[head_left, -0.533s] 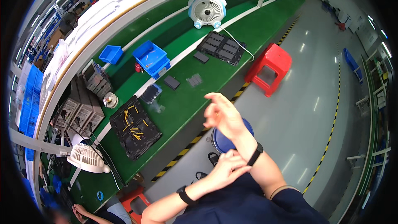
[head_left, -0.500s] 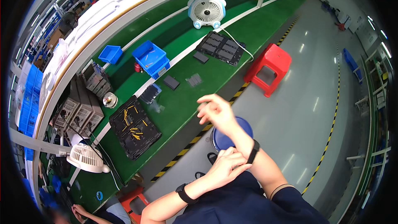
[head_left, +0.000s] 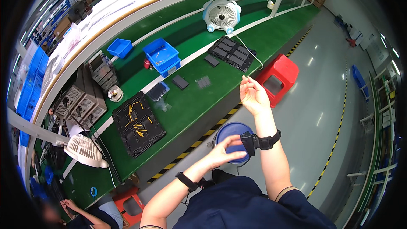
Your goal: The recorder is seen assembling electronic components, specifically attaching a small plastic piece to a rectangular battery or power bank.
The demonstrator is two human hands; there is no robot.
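Observation:
My right hand (head_left: 255, 97) is raised beyond the table's near edge, its fingers loosely bent and nothing seen in them. On its wrist sits a black device (head_left: 249, 143) with a wide black strap (head_left: 268, 141). My left hand (head_left: 221, 150) reaches across to this device, thumb and fingers at its left side; the exact contact is hard to make out. Another black band (head_left: 186, 181) is around my left wrist, with a dark part partly hidden beneath it.
Left of my hands runs a green workbench (head_left: 186, 114), bearing black trays (head_left: 137, 123) with yellow strips, blue bins (head_left: 162, 55) and a fan (head_left: 221, 15). A blue round stool (head_left: 233, 129) stands below my hands, a red stool (head_left: 280, 76) farther off. Another person's hands (head_left: 70, 205) show at lower left.
My right hand has risen and turned, its fingers now pointing up. My left hand has shifted from lying over the right wrist to that wrist's device, now uncovered.

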